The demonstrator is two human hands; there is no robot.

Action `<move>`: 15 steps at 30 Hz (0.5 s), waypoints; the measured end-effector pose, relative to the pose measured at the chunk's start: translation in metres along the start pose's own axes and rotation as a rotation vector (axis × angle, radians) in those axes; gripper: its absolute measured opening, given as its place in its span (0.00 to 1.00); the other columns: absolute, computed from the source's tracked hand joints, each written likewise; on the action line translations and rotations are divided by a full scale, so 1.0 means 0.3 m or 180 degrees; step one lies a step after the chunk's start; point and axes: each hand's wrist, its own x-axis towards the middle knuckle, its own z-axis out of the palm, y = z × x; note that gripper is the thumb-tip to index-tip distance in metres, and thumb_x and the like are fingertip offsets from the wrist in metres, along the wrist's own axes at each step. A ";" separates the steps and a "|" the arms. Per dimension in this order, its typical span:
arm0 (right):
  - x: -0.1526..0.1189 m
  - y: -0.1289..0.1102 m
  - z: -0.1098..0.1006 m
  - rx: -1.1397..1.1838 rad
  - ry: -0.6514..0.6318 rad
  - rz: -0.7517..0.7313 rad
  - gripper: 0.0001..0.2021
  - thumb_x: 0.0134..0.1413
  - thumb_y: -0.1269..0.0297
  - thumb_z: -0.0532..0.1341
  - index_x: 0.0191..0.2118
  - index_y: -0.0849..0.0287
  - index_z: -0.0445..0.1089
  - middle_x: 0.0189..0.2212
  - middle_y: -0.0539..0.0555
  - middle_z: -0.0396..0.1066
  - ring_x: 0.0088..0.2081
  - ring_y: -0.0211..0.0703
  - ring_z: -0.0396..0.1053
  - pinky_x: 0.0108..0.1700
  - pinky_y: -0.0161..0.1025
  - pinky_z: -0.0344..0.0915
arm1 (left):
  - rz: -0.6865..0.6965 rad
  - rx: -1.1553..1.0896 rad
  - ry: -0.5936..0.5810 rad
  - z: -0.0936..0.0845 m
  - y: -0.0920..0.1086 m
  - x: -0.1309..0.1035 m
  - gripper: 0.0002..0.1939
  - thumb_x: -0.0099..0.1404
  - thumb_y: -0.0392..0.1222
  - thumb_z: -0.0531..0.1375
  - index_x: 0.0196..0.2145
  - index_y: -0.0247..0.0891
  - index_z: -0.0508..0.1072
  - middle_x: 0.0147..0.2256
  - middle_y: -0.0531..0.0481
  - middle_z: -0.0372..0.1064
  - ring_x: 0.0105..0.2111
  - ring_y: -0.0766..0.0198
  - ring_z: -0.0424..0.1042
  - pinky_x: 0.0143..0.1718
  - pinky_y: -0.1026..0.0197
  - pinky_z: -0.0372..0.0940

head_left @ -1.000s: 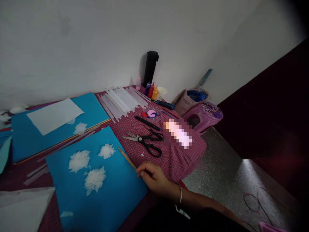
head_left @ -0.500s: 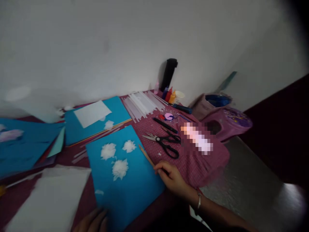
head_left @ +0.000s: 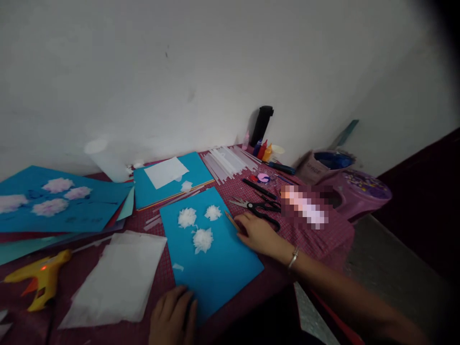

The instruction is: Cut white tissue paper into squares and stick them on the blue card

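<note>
Less of the pencil (head_left: 232,220) is now seen ahead of the right hand (head_left: 258,235), and the view has been swung leftward. The pencil is gripped at the right edge of the blue sheet (head_left: 228,282); at its lower-left edge the left hand (head_left: 174,314) is laid, loosely spread. For good control, the sheet is best kept flat and the white flowers (head_left: 203,240) unbrushed. On the bag (head_left: 309,167), "PACE" can faintly be read.

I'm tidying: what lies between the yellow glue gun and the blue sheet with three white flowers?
In the head view, white paper sheets lie on the tablecloth between the glue gun and blue sheet.
</note>
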 end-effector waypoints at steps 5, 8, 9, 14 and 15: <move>0.037 0.019 0.039 0.0172 -0.0035 0.0089 0.32 0.45 0.80 0.55 0.59 0.57 0.60 0.48 0.61 0.68 0.46 0.52 0.68 0.50 0.43 0.59 | -0.0051 -0.0035 0.0148 -0.024 0.052 0.028 0.09 0.64 0.42 0.55 0.38 0.40 0.74 0.38 0.45 0.76 0.37 0.56 0.75 0.38 0.53 0.70; 0.026 0.038 0.033 0.0501 -0.0010 0.0150 0.31 0.45 0.79 0.55 0.58 0.57 0.61 0.46 0.58 0.69 0.42 0.48 0.69 0.46 0.41 0.62 | -0.0073 -0.0076 0.0142 -0.020 0.060 0.033 0.09 0.65 0.42 0.55 0.38 0.40 0.74 0.38 0.44 0.75 0.37 0.56 0.75 0.38 0.54 0.71; 0.018 0.041 0.030 0.0655 -0.0019 0.0162 0.28 0.46 0.78 0.54 0.56 0.57 0.62 0.41 0.56 0.71 0.39 0.46 0.70 0.42 0.39 0.63 | -0.0086 -0.0098 0.0099 -0.017 0.058 0.032 0.09 0.64 0.42 0.55 0.38 0.40 0.74 0.38 0.44 0.75 0.37 0.56 0.75 0.38 0.54 0.71; -0.018 0.017 0.021 0.1563 -0.0274 0.0066 0.13 0.59 0.69 0.47 0.41 0.60 0.67 0.23 0.48 0.69 0.24 0.37 0.68 0.27 0.33 0.64 | 0.0067 -0.0306 0.0018 -0.010 0.022 0.027 0.07 0.62 0.42 0.59 0.38 0.42 0.74 0.36 0.47 0.76 0.35 0.59 0.76 0.38 0.61 0.72; -0.018 0.004 0.021 0.1744 -0.0351 -0.0007 0.13 0.60 0.68 0.46 0.40 0.60 0.67 0.24 0.50 0.70 0.25 0.37 0.69 0.28 0.33 0.65 | 0.0119 -0.0400 0.0013 -0.020 0.010 0.036 0.06 0.62 0.41 0.59 0.37 0.43 0.74 0.35 0.48 0.76 0.34 0.61 0.76 0.38 0.63 0.72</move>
